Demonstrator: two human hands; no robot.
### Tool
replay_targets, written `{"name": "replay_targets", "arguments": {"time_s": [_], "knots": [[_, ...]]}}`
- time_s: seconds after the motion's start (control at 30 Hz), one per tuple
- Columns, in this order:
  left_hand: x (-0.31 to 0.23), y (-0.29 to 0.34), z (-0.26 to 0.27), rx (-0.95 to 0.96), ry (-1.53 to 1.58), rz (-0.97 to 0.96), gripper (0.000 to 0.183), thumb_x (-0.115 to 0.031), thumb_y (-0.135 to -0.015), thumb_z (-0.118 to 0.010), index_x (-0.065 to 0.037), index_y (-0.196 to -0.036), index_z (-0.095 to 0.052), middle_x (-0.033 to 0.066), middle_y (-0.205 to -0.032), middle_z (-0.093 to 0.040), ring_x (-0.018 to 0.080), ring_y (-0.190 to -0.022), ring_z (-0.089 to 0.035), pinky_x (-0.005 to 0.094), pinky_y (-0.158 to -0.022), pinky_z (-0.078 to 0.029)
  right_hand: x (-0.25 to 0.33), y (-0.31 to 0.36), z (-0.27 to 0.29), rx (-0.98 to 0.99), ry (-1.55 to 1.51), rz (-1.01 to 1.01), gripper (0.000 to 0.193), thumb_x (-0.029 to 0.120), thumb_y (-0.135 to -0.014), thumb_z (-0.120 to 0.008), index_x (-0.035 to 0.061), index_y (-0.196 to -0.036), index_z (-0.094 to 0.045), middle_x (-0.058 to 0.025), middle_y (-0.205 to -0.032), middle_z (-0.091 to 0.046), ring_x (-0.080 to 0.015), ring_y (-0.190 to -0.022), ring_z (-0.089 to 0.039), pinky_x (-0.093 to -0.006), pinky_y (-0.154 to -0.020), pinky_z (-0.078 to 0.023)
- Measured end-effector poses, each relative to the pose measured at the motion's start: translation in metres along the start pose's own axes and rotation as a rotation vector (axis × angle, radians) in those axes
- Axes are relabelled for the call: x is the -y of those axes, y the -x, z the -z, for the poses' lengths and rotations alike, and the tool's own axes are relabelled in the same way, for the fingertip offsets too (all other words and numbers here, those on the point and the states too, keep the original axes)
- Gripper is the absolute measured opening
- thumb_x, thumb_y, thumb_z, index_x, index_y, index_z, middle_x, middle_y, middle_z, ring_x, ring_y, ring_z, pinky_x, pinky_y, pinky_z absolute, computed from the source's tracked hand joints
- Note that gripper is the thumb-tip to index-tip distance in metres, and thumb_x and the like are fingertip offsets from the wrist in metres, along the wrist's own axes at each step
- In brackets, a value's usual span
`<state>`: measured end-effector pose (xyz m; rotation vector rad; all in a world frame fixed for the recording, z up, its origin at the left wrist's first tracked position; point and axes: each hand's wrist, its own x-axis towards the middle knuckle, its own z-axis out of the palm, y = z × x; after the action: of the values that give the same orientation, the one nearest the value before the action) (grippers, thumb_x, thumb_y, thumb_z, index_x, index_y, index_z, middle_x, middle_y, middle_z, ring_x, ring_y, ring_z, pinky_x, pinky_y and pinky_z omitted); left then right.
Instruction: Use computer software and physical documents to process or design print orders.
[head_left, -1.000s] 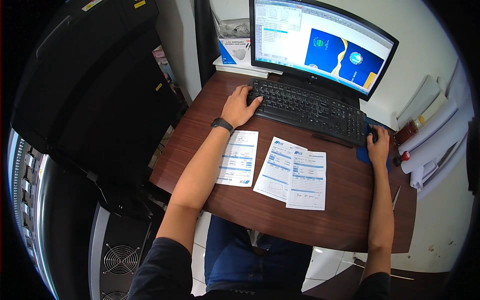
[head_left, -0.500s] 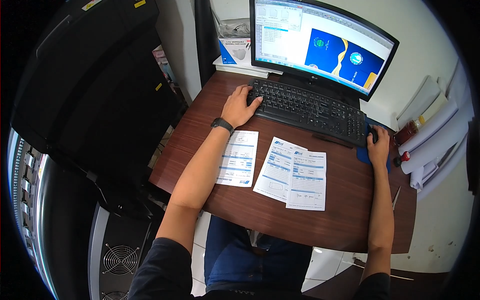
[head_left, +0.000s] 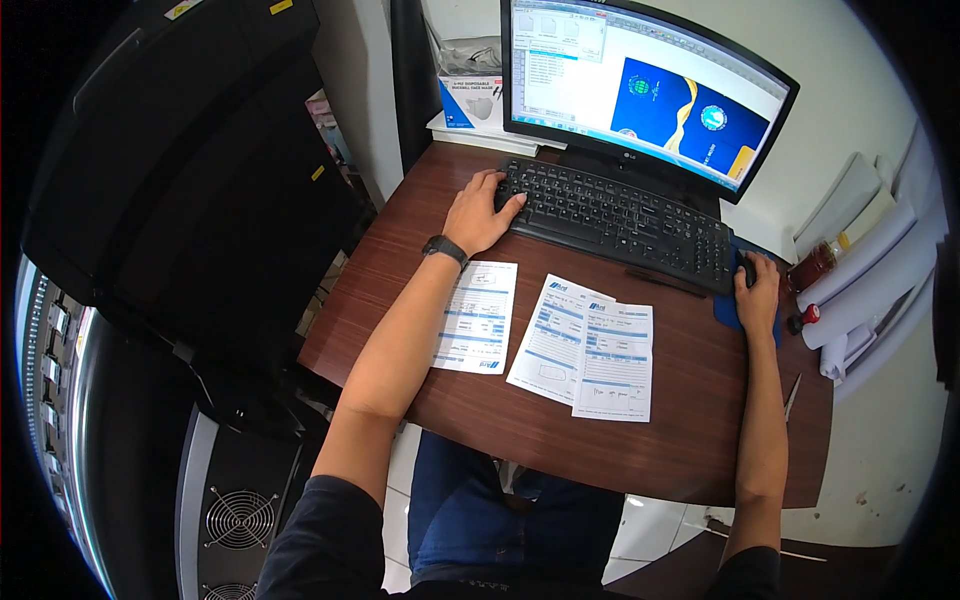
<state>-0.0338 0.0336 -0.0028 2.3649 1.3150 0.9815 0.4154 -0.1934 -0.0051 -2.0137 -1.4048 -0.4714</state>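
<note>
My left hand (head_left: 478,213) lies at the left end of the black keyboard (head_left: 620,215), thumb and fingers apart on its edge keys. A dark watch is on that wrist. Over on the right, my right hand (head_left: 757,292) is wrapped round a black computer mouse (head_left: 745,266) on a blue mouse pad (head_left: 727,312). Behind the keyboard stands a monitor (head_left: 650,95), showing a file window and a blue design with a gold ribbon. One printed form (head_left: 480,325) sits partly under my left forearm. Two more forms overlap beside it, the front one (head_left: 613,365) bearing handwriting.
A face mask box (head_left: 472,103) stands left of the monitor. Along the right edge are a jar of dark red liquid (head_left: 815,268), a small red-topped item (head_left: 803,318), scissors (head_left: 793,395) and paper rolls (head_left: 870,255). A large black machine (head_left: 190,200) fills the left side.
</note>
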Motion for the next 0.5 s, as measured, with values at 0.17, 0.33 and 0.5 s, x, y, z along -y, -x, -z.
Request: {"name": "replay_targets", "arguments": {"time_s": [0.17,0.33,0.5], "knots": [[0.0034,-0.0002,-0.0016,-0.018,0.003,-0.018,0.064,-0.049,-0.098,-0.063,0.000,-0.138,-0.058,0.0188,-0.145,-0.055,0.0387,-0.126,-0.058,0.0457,-0.108,-0.046,-0.0008,0.0005,-0.0019,-0.010,0.005,0.006,0.036,0.016,-0.092,-0.064,0.0029,-0.126,-0.066,-0.0201,-0.133,-0.061,-0.0390,-0.124,-0.056,-0.0444,-0.107,-0.044],[0.0025,0.0003,-0.0013,-0.028,0.018,-0.026,0.065,-0.050,-0.097,-0.061,0.001,-0.137,-0.058,0.0187,-0.142,-0.056,0.0386,-0.124,-0.059,0.0457,-0.107,-0.046,-0.0025,0.0003,-0.0027,0.001,0.006,0.004,0.036,0.016,-0.093,-0.064,0.0032,-0.127,-0.066,-0.0198,-0.133,-0.061,-0.0389,-0.124,-0.056,-0.0443,-0.108,-0.044],[0.0018,0.0009,-0.0008,-0.037,0.008,-0.034,0.065,-0.050,-0.097,-0.061,0.001,-0.137,-0.058,0.0188,-0.142,-0.056,0.0384,-0.124,-0.058,0.0456,-0.107,-0.046,-0.0019,0.0002,-0.0025,0.002,0.013,0.012,0.036,0.015,-0.093,-0.065,0.0037,-0.128,-0.066,-0.0195,-0.134,-0.061,-0.0385,-0.124,-0.056,-0.0441,-0.108,-0.044]]}}
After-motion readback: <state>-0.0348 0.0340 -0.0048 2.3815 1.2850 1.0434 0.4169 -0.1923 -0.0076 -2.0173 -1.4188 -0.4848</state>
